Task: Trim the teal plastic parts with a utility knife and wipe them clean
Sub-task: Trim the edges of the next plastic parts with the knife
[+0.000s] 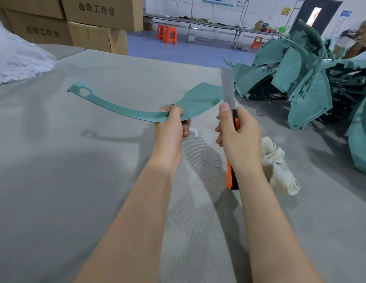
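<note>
My left hand (172,127) grips a long curved teal plastic part (125,109) near its middle and holds it above the grey table. The part's narrow end with a hole points left, and its wide flat end reaches right. My right hand (237,131) grips an orange and black utility knife (231,176). Its long grey blade (227,86) is extended and points up, just right of the part's wide end. A crumpled white cloth (280,166) lies on the table to the right of my right wrist.
A heap of teal plastic parts (304,78) fills the table's right side. White plastic wrap (16,60) lies at the far left, with cardboard boxes (92,21) behind it. Orange stools (166,34) and a long bench stand across the blue floor. Fine shavings lie on the grey table (76,180).
</note>
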Tool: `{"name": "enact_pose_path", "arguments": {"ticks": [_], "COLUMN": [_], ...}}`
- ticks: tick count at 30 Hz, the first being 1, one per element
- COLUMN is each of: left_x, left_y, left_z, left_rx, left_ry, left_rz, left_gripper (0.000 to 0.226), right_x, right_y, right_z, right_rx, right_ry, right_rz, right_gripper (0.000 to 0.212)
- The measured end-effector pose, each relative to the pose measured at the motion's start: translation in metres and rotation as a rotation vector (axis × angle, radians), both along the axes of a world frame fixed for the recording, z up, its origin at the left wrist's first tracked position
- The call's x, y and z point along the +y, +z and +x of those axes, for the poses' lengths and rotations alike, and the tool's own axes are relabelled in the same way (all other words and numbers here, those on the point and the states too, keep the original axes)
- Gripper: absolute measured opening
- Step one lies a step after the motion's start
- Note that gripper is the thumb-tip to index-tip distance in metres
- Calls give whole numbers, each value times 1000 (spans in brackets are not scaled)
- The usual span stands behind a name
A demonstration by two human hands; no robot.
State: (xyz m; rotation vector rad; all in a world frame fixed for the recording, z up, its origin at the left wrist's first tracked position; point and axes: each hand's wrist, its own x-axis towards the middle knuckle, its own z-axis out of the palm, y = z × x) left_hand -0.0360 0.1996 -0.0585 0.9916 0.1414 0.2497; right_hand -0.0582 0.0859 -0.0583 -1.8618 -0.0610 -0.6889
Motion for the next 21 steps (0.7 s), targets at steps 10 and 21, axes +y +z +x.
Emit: {"name": "enact_pose_path", "arguments": {"ticks": [10,21], "left_x": [-1,-6], "left_y": [-2,0], "left_z": [-4,-19], "left_rx": [-142,-385], "left_ry": [-58,-410], "left_rz": [118,930], "left_gripper": [13,48], "right_x": [2,-20], "right_y": [2,7], "right_z": [-2,3], "right_rx": [49,154], "right_ry": [67,92], "right_rz": [-3,658], "right_gripper": [26,19]}}
